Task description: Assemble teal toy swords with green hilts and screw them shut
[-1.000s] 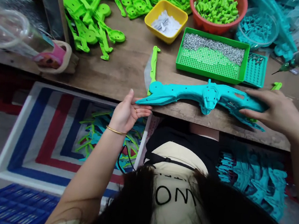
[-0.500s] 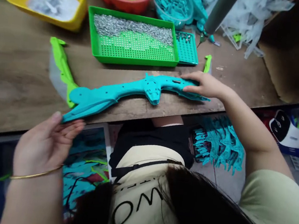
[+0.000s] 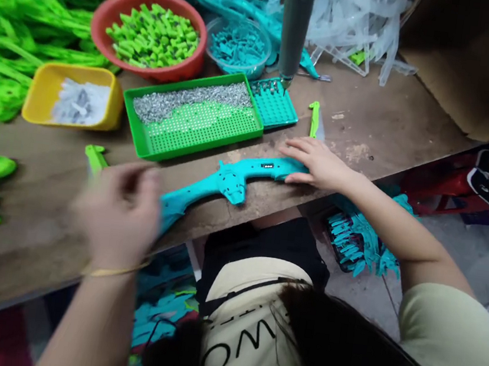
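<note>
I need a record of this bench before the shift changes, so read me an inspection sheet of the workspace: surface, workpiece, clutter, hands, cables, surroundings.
Surface: brown wooden bench, pale scuffs toward the right.
Workpiece: turquoise part, long and curved, lying near the front edge.
Clutter: red bowl, yellow bin and green tray, each holding small parts; heap of green pieces at far left.
Hands: right hand over the workpiece's right end, firmness of grip unclear; left hand blurred at its left end, contact unclear.
Cables: thin dark loop below the bench, kind unclear.
Surroundings: grey tool hanging behind the workpiece; more turquoise parts below the bench.
</note>
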Tool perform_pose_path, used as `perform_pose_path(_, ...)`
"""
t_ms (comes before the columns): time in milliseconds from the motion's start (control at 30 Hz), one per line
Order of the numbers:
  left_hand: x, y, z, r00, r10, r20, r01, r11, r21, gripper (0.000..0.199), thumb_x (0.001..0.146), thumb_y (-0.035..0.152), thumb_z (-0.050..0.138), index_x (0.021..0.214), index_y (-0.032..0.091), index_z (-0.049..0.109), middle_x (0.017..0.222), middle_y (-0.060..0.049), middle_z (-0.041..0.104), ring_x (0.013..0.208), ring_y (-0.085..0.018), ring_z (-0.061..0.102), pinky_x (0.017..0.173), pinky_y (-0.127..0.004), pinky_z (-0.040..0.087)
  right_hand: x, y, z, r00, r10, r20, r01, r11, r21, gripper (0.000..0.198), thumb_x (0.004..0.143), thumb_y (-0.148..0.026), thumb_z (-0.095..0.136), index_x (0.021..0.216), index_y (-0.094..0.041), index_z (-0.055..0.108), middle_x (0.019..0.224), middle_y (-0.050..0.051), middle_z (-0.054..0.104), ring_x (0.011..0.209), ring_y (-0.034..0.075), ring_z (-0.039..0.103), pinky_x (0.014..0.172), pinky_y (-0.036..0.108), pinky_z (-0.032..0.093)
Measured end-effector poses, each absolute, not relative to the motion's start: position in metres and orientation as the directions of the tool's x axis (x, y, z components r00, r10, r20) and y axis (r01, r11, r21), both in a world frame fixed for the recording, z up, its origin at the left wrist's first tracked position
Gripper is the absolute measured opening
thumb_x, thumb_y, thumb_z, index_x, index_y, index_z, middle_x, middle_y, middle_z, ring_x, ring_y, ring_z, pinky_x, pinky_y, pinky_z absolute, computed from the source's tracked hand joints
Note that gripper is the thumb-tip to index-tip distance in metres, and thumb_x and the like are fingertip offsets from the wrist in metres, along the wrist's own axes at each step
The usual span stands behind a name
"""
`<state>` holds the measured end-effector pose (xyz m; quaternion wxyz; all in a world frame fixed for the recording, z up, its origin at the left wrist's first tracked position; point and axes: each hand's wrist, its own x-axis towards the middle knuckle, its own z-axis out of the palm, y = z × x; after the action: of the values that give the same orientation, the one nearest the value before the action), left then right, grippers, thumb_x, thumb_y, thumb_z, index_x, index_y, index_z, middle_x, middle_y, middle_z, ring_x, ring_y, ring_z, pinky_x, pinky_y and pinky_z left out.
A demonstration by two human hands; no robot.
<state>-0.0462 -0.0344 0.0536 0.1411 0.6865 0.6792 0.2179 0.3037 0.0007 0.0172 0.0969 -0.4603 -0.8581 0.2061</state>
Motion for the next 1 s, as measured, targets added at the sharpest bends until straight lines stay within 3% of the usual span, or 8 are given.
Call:
perform_pose_path(133,0.095,0.03,0.04,0.595,0.795,-0.119,0.747,-0.492,0.447,0.035,0.096,0.037,0.038,0.102,0.014,0.064,0.106,-0.011,0.067,0.104,-0.024,0.06,0.094,-0.035,0.045,0.33,-0.025,0.023,-0.092,0.993,-0.069,0.832,0.038,-0.553,0.043,0.092,-0.049,0.049,0.108,-0.011,0.062,0.106,0.015,0.064,0.103,0.025,0.06,0.092,0.04,0.047)
perform_pose_path(200,0.142,0.04,0.03,0.65,0.71,-0.272,0.756,-0.567,0.327,0.043,0.098,0.042,0.03,0.102,0.013,0.061,0.106,-0.015,0.066,0.102,-0.028,0.061,0.087,-0.038,0.046,0.336,-0.037,0.019,0.064,0.954,-0.294,0.717,-0.249,-0.651,0.041,0.092,-0.051,0.046,0.089,-0.013,0.062,0.078,0.009,0.066,0.076,0.019,0.063,0.074,0.033,0.051)
perform_pose_path(333,0.165,0.038,0.016,0.595,0.71,-0.377,0.798,-0.579,0.168,0.046,0.098,0.047,0.023,0.108,0.015,0.055,0.105,-0.016,0.066,0.098,-0.033,0.063,0.072,-0.037,0.047,0.333,-0.045,0.005,-0.033,0.791,-0.611,0.268,-0.582,-0.768,0.036,0.09,-0.048,0.049,0.082,-0.015,0.059,0.064,0.002,0.061,0.052,0.011,0.058,0.05,0.022,0.045)
perform_pose_path(433,0.156,0.04,0.014,0.602,0.702,-0.379,0.791,-0.587,0.169,0.046,0.098,0.048,0.023,0.103,0.015,0.054,0.099,-0.016,0.067,0.092,-0.031,0.064,0.07,-0.036,0.045,0.329,-0.045,-0.001,-0.033,0.835,-0.55,0.23,-0.529,-0.817,0.034,0.086,-0.045,0.055,0.077,-0.013,0.063,0.06,-0.002,0.057,0.052,0.007,0.051,0.049,0.019,0.038)
perform_pose_path(600,0.148,0.052,0.02,0.657,0.633,-0.409,0.754,-0.551,0.358,0.057,0.099,0.045,0.007,0.084,0.018,0.054,0.08,-0.01,0.067,0.078,-0.023,0.065,0.067,-0.031,0.039,0.317,-0.063,0.001,0.151,0.888,-0.435,0.122,-0.454,-0.883,0.036,0.085,-0.047,0.056,0.083,-0.013,0.068,0.073,0.001,0.063,0.069,0.01,0.054,0.064,0.022,0.042)
perform_pose_path(733,0.148,0.055,0.027,0.596,0.564,-0.571,0.776,-0.586,0.231,0.068,0.096,0.053,0.004,0.082,0.018,0.06,0.075,-0.012,0.068,0.072,-0.026,0.065,0.06,-0.033,0.034,0.315,-0.077,0.007,0.219,0.874,-0.433,0.026,-0.449,-0.893,0.03,0.086,-0.043,0.057,0.085,-0.014,0.067,0.078,0.002,0.066,0.07,0.01,0.057,0.066,0.022,0.046)
perform_pose_path(867,0.148,0.048,0.03,0.588,0.558,-0.585,0.764,-0.62,0.177,0.072,0.095,0.053,-0.001,0.092,0.018,0.063,0.082,-0.014,0.071,0.078,-0.029,0.068,0.061,-0.034,0.035,0.331,-0.061,0.007,-0.032,0.801,-0.598,-0.166,-0.594,-0.787,0.045,0.076,-0.043,0.069,0.11,-0.016,0.056,0.071,-0.002,0.064,0.055,0.009,0.057,0.051,0.021,0.047)
perform_pose_path(1000,0.15,0.033,0.035,0.584,0.51,-0.631,0.729,-0.672,0.131,0.068,0.096,0.051,0.002,0.099,0.018,0.061,0.082,-0.013,0.072,0.078,-0.03,0.069,0.06,-0.035,0.037,0.335,-0.027,0.003,-0.049,0.844,-0.534,-0.145,-0.535,-0.832,0.038,0.076,-0.049,0.069,0.085,-0.015,0.057,0.061,-0.002,0.06,0.052,0.009,0.056,0.046,0.02,0.044)
